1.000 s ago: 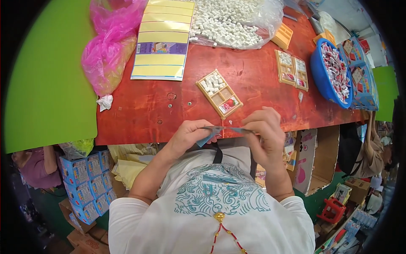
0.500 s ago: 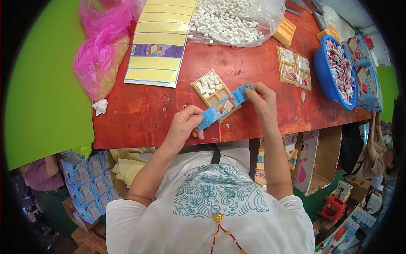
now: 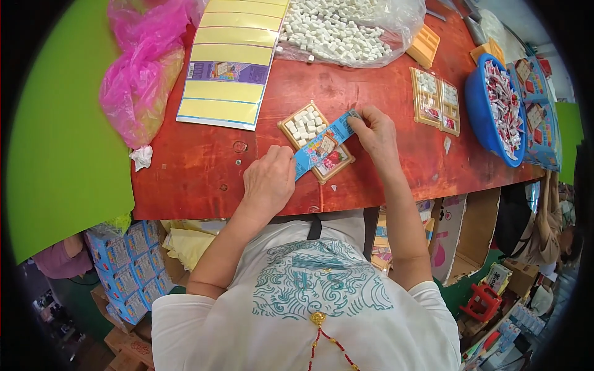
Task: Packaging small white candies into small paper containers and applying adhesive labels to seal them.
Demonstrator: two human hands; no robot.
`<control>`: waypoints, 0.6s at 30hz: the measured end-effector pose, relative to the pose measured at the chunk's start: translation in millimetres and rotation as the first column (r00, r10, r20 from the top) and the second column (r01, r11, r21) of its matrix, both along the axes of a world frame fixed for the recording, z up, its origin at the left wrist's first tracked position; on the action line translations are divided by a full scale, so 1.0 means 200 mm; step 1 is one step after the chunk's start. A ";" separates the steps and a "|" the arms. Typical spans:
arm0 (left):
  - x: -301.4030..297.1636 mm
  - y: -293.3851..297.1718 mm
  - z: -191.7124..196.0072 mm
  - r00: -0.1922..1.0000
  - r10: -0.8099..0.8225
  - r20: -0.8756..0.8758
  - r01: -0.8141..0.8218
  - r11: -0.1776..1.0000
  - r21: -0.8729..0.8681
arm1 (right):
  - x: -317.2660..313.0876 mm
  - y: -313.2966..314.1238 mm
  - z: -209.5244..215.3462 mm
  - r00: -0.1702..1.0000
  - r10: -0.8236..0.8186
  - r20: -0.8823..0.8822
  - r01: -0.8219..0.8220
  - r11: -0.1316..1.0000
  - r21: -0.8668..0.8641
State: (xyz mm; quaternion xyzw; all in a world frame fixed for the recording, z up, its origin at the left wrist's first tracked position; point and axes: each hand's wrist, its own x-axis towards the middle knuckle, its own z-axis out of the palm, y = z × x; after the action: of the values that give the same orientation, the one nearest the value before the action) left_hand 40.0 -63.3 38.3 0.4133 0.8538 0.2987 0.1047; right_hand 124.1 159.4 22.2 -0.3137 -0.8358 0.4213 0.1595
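A blue printed sticker strip [image 3: 325, 146] stretches slantwise between my two hands, lying across a small tan compartment tray [image 3: 286, 132]. My left hand [image 3: 270, 180] is closed on the strip's lower left end, its fingertips partly hidden. At the upper right end, my right hand [image 3: 375, 137] pinches the strip between thumb and fingers. White cubes [image 3: 305, 125] fill the tray's upper left compartment. Below the strip a red and white packet [image 3: 333, 162] shows in another compartment. The strip covers the middle of the tray; whether it touches the rim I cannot tell.
Beyond lie a yellow sticker sheet [image 3: 224, 106], a clear bag of white cubes [image 3: 337, 31] and a pink plastic bag [image 3: 132, 89]. Filled trays [image 3: 427, 102] and a blue basin [image 3: 475, 114] of small packets stand to the right. Blue boxes [image 3: 127, 266] are stacked lower left.
Both hands have moved slightly left, bringing the strip across the tray's middle. My left hand has turned knuckles up, and the packet in the tray now shows below the strip.
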 end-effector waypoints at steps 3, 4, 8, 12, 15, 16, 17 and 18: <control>0.00 0.01 -0.02 0.993 -0.033 -0.112 0.029 0.999 -0.040 | -0.02 -0.01 0.00 1.000 0.020 0.021 -0.023 0.990 0.142; 0.00 0.02 -0.03 0.982 -0.059 -0.178 0.048 0.997 -0.065 | -0.02 -0.01 0.00 0.999 0.038 0.022 -0.042 0.969 0.242; 0.00 0.03 -0.06 0.956 -0.108 -0.275 0.079 0.990 -0.112 | -0.02 -0.02 -0.04 0.998 0.059 -0.001 -0.053 0.914 0.403; 0.00 0.02 -0.07 0.929 -0.118 -0.352 0.059 0.983 -0.174 | -0.02 -0.02 -0.06 0.997 0.068 -0.025 -0.050 0.892 0.450; 0.00 0.00 -0.04 0.927 -0.083 -0.366 0.024 0.986 -0.163 | -0.02 -0.02 -0.05 0.997 0.071 -0.007 -0.061 0.895 0.442; 0.00 0.00 -0.02 0.936 -0.052 -0.349 -0.009 0.985 -0.170 | -0.02 -0.02 -0.05 0.997 0.075 0.004 -0.069 0.902 0.426; 0.00 -0.01 0.02 0.935 -0.054 -0.351 -0.006 0.986 -0.169 | -0.01 -0.02 -0.05 0.997 0.072 0.002 -0.066 0.902 0.426; 0.00 -0.02 0.07 0.947 -0.021 -0.320 -0.053 0.974 -0.221 | -0.01 -0.02 -0.05 0.997 0.075 0.008 -0.071 0.898 0.435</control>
State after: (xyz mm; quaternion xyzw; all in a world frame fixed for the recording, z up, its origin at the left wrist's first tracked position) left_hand 39.2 -67.1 51.5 0.4349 0.8911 0.1293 0.0086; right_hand 122.1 154.9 11.9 -0.2366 -0.9192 0.2314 0.2132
